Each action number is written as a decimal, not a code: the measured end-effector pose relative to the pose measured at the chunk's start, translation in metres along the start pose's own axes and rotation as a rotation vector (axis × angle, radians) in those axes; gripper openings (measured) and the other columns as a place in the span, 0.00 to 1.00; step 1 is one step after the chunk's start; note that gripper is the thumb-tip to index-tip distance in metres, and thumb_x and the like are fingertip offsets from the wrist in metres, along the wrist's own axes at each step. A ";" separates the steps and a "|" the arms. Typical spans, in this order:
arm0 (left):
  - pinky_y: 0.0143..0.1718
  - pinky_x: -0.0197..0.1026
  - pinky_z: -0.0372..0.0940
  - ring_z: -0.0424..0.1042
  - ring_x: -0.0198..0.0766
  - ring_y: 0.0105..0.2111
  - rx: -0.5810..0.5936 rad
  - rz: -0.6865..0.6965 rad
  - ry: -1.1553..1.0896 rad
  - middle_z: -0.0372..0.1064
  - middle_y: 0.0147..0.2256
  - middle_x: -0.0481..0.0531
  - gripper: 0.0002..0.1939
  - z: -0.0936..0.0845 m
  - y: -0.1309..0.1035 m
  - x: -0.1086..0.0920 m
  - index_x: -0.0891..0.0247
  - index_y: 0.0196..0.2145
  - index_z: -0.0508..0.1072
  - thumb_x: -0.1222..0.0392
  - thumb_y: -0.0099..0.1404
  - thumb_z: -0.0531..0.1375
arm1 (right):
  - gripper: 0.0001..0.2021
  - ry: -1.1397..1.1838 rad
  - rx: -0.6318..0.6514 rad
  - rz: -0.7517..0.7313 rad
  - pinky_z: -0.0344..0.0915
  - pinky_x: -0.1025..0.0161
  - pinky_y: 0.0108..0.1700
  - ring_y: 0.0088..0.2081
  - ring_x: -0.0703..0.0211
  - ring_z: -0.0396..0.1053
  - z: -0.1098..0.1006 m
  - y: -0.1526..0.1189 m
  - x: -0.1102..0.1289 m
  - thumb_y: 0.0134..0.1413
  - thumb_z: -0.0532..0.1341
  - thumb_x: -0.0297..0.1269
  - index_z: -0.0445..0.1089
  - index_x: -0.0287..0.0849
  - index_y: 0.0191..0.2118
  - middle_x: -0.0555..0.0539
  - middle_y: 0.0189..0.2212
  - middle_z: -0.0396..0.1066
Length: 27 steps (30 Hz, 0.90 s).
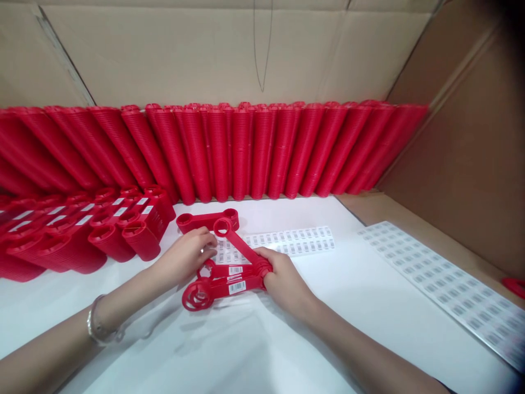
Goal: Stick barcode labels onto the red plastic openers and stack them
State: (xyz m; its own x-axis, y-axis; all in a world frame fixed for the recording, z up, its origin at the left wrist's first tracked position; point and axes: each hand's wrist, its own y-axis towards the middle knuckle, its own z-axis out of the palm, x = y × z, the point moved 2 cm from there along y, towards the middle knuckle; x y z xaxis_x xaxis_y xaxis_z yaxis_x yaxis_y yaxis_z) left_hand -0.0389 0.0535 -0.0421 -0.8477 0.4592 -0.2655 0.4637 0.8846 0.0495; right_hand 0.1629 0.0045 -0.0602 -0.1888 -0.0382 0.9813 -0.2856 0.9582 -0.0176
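Cardboard walls [197, 54] close off the space beyond and to the right of both hands' fingers, and a thin dark cord [263, 88] hangs against the far one. Below the fingers lies a white surface [328, 295]. Right fingers [266, 254] grip a fan of red pieces [221, 289] at one end, the thumb on top; the ringed ends spread toward the left, with white barcode labels [237, 287] on the nearer ones. One unlabelled red piece [243, 245] slants up from that grip, its ring just beside the left fingers [208, 241]. These are bent and partly curled; whether they pinch anything cannot be told, though a small white spot shows on one. Just past them another red piece [207, 221] lies flat. Behind the held fan is a label sheet [303, 241], and well to the right of the right fingers, a larger sheet [443, 284]. Left of the left fingers stand labelled red stacks [150, 227]; farther off, tall red stacks [241, 153] form a row.
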 end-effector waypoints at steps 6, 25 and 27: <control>0.42 0.46 0.60 0.61 0.45 0.42 -0.079 0.024 0.016 0.62 0.42 0.55 0.15 -0.001 0.003 0.003 0.62 0.44 0.68 0.55 0.60 0.55 | 0.18 -0.039 -0.011 -0.005 0.59 0.66 0.29 0.30 0.59 0.65 0.000 -0.001 -0.001 0.33 0.46 0.21 0.67 0.42 0.30 0.51 0.27 0.68; 0.44 0.45 0.61 0.65 0.43 0.43 0.070 0.041 -0.075 0.68 0.43 0.53 0.10 -0.013 -0.016 -0.009 0.61 0.40 0.70 0.63 0.61 0.53 | 0.22 -0.064 0.030 -0.032 0.60 0.65 0.31 0.31 0.60 0.65 0.004 -0.006 0.011 0.33 0.46 0.19 0.70 0.41 0.33 0.50 0.28 0.68; 0.41 0.44 0.62 0.66 0.43 0.40 0.068 0.022 -0.061 0.69 0.40 0.53 0.09 -0.014 -0.018 -0.010 0.62 0.39 0.70 0.63 0.61 0.54 | 0.23 -0.052 0.036 -0.025 0.61 0.65 0.32 0.31 0.60 0.66 0.005 -0.007 0.012 0.34 0.46 0.19 0.71 0.42 0.35 0.50 0.29 0.69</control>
State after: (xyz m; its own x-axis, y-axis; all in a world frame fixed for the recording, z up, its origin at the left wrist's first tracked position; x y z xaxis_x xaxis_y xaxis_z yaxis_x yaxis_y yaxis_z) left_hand -0.0427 0.0347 -0.0269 -0.8210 0.4707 -0.3231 0.4999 0.8660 -0.0086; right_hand 0.1577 -0.0040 -0.0493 -0.2293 -0.0772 0.9703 -0.3244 0.9459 -0.0014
